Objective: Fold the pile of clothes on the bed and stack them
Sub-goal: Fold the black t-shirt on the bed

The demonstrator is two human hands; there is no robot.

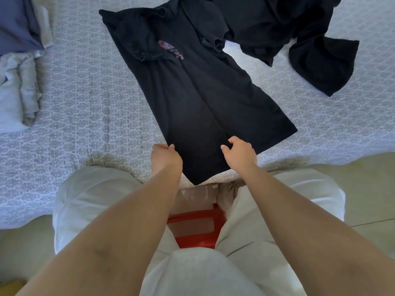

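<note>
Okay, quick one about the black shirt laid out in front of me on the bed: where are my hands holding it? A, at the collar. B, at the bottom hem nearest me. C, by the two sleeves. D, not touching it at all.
B: the left hand and right hand each grip the near hem of the black shirt, while its folded-in sleeves and collar end lie at the far end on the bed.

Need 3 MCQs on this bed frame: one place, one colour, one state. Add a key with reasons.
1. Where does the grey folded stack lie?
A. left edge of the bed
B. on the black T-shirt
C. on the floor

2. What colour is the T-shirt being folded?
A. white
B. black
C. red

3. What are the hands doing?
A. both hang idle
B. only one touches cloth
C. both grip the shirt's near hem

Key:
1. A, the stack sits at the far left on the patterned cover.
2. B, the cloth is black with a small pink print.
3. C, the left hand and right hand each curl their fingers on the hem.
</note>
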